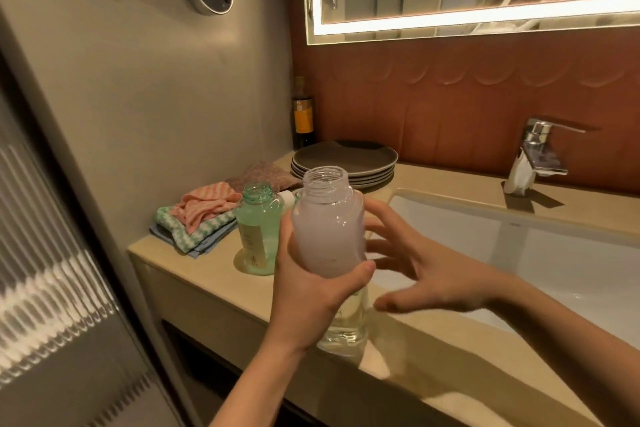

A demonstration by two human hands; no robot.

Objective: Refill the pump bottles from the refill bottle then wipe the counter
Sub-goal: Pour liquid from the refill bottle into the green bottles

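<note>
Hands work above a beige counter (207,269) beside a sink (519,253). Left hand (308,291) grips a frosted pink bottle (329,229), uncapped and upright. Right hand (433,274) hovers just beside it, fingers spread, holding nothing. An uncapped green bottle (258,229) stands on the counter behind, near folded cloths (197,218).

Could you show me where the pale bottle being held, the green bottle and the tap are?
pale bottle (329,229), head view, middle of its frosted body.
green bottle (259,215), head view, its body just above the label.
tap (535,137), head view, its chrome upright body.
</note>
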